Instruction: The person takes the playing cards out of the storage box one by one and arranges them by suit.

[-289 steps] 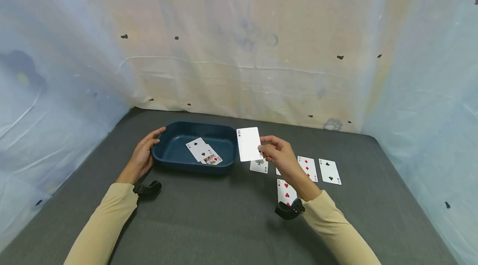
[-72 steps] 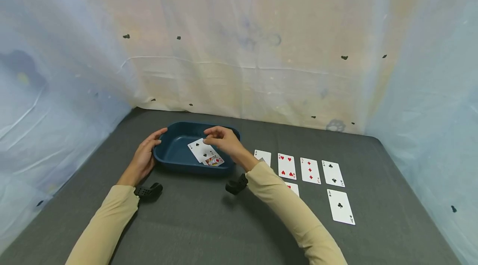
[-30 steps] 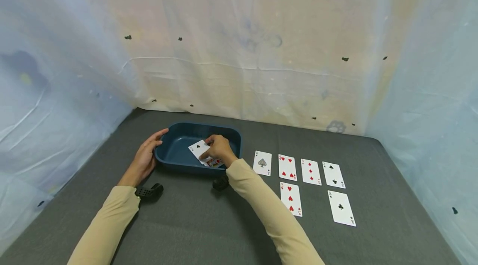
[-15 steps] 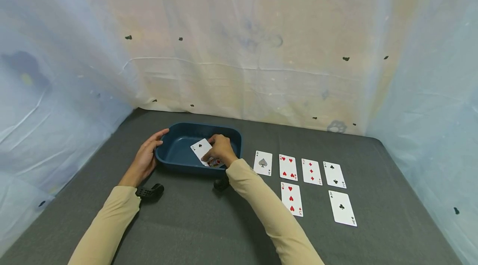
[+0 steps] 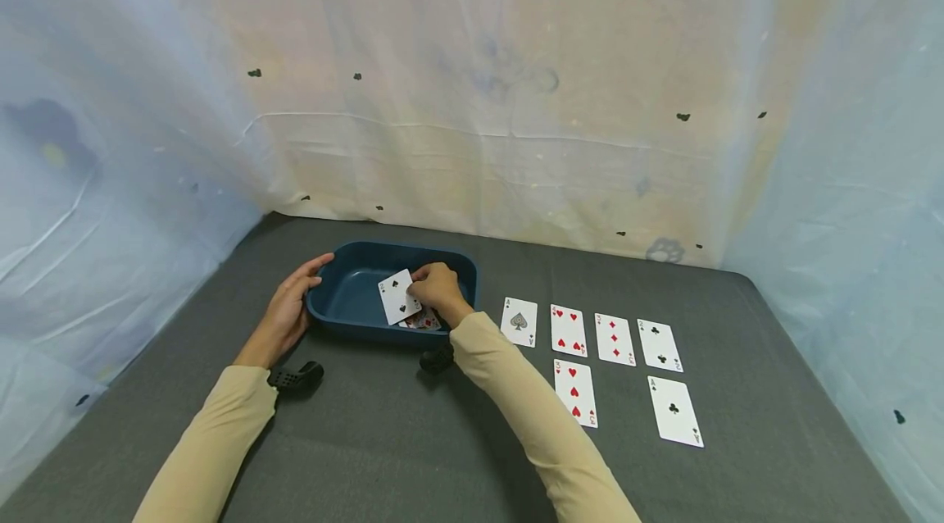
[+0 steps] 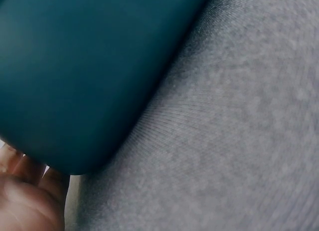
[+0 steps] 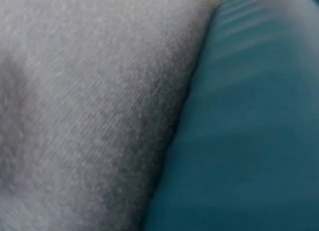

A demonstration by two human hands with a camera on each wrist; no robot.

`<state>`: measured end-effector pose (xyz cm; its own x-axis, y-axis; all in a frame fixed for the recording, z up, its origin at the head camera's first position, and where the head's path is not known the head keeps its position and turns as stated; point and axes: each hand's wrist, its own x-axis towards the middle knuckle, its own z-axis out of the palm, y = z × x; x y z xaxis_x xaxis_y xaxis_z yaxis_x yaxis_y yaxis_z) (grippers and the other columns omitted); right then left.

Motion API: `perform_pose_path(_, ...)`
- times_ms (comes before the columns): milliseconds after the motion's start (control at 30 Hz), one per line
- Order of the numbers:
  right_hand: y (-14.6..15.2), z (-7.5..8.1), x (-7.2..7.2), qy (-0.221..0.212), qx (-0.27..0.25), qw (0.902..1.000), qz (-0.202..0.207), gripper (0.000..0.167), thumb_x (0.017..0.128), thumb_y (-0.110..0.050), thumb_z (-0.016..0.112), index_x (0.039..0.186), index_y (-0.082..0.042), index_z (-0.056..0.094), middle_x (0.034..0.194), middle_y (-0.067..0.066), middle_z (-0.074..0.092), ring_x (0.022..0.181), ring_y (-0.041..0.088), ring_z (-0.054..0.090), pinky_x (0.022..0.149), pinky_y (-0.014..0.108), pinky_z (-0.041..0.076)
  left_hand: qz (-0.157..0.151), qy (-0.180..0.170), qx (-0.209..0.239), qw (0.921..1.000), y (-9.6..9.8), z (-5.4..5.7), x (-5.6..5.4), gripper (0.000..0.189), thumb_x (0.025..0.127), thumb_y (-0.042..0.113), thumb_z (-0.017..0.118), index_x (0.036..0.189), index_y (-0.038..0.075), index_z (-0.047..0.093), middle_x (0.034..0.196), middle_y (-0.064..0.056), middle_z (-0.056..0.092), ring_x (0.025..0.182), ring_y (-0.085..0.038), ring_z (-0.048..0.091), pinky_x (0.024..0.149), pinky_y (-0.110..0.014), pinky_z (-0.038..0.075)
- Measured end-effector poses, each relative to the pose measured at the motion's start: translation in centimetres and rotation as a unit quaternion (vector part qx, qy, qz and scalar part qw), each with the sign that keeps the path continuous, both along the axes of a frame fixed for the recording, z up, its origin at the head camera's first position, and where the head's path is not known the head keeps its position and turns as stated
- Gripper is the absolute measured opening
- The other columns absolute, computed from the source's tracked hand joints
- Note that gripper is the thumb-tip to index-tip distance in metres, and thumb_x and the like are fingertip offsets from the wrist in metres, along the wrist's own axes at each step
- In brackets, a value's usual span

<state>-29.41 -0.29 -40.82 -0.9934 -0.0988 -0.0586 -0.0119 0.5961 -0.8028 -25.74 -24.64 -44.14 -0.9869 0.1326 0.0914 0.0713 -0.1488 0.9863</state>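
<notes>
My right hand [image 5: 440,291] is inside the dark blue tray [image 5: 347,334] and pinches the right edge of a playing card, the two of spades [image 5: 394,297], which is tilted up. Under it lies a face card [image 5: 424,320] with a red diamond, partly covered. My left hand [image 5: 283,310] rests against the tray's left end, its fingers at the rim. In the left wrist view, the fingers [image 6: 30,168] reach along the outside of the tray wall [image 6: 84,91]. The right wrist view shows mostly the tray's ribbed-looking outer wall [image 7: 239,131]; the card is out of sight there.
Right of the tray, a row of face-up cards holds the ace of spades [image 5: 519,322], four of hearts [image 5: 568,330], three of diamonds [image 5: 615,339] and two of clubs [image 5: 660,345]. Nearer lie the three of hearts [image 5: 575,392] and ace of clubs [image 5: 674,411] on the grey table [image 5: 413,441].
The ace of clubs, earlier held by my right hand, now lies on the table. That hand went into the tray and has turned and lifted the two of spades. The left hand stayed put.
</notes>
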Motion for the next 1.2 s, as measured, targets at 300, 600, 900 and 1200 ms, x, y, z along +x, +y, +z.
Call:
perform_pose_path(300, 0.0, 0.3, 0.0, -0.019, -0.05, 0.9986, 0.001, 0.014, 0.087, -0.007, 0.062, 0.096, -0.003, 0.072, 0.09, 0.008, 0.065, 0.081, 0.02, 0.059, 0.066, 0.03, 0.049, -0.002, -0.004, -0.006, 1.0, 0.1, 0.0, 0.0, 0.046, 0.107, 0.011, 0.03, 0.152, 0.006, 0.03, 0.161, -0.009, -0.003, 0.137, -0.02, 0.017, 0.082, -0.019, 0.043)
perform_pose_path(600, 0.4, 0.8, 0.2, -0.021, -0.084, 0.9962, 0.001, 0.016, 0.087, -0.007, 0.062, 0.099, -0.003, 0.07, 0.087, 0.007, 0.064, 0.072, 0.017, 0.057, 0.059, 0.026, 0.046, -0.012, -0.01, 0.013, 0.9998, 0.2, -0.1, -0.1, 0.047, 0.107, 0.011, 0.028, 0.153, 0.006, 0.027, 0.161, -0.009, -0.005, 0.137, -0.028, 0.019, 0.083, -0.022, 0.045)
perform_pose_path(900, 0.9, 1.8, 1.3, -0.009, -0.118, 0.993, 0.012, 0.016, 0.09, -0.01, 0.063, 0.103, -0.001, 0.068, 0.087, 0.005, 0.067, 0.075, 0.015, 0.063, 0.067, 0.028, 0.05, -0.01, -0.009, 0.0, 0.9999, 0.1, 0.1, -0.1, 0.047, 0.107, 0.011, 0.027, 0.154, 0.007, 0.026, 0.161, -0.008, -0.008, 0.143, -0.024, 0.002, 0.089, -0.02, 0.039)
perform_pose_path(1200, 1.8, 2.8, 2.5, -0.003, -0.199, 0.9793, 0.036, 0.016, 0.092, -0.008, 0.063, 0.106, 0.0, 0.067, 0.08, 0.006, 0.066, 0.072, 0.02, 0.063, 0.072, 0.036, 0.053, -0.008, 0.0, -0.008, 0.9999, 0.0, 0.1, 0.0, 0.047, 0.107, 0.011, 0.029, 0.153, 0.007, 0.028, 0.161, -0.011, -0.006, 0.143, -0.02, -0.004, 0.092, -0.016, 0.033)
